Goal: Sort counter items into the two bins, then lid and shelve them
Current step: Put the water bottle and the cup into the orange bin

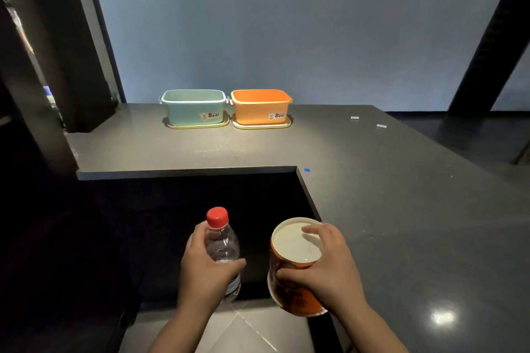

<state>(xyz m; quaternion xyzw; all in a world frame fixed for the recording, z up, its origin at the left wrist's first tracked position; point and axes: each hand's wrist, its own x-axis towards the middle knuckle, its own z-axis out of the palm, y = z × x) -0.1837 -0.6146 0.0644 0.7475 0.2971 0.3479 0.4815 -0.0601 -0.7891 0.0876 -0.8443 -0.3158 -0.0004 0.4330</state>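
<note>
Clear plastic, with a red cap, is the bottle [222, 241] that the left hand [205, 269] holds; its fingers and thumb are curled around the body, below the neck. The right hand [327, 266] grips a paper cup [292, 272], orange on the side, with a white cover on top. The thumb lies across the side and the fingers reach over the rim. Both things are in the air at about 6 o'clock of the view, over the dark gap in front of the tabletop [387, 195], and not resting on anything.

Two bins stand at 12 o'clock, far back on the tabletop, near the wall. The green bin [193, 107] is at the left and the orange bin [261, 107] touches or almost touches it at the right. Each one stands on a flat pale piece, which I judge to be its lid. Both bins look empty, so the sorting seems to be at its beginning.

Some risks I can see. The bins are well apart from the hands, so a long reach is needed; the cup is tilted and held only near the top, and it may slip or be squeezed. Because the bins stand so close together, a thing can easily fall in the wrong one or hit the shared rim.
</note>
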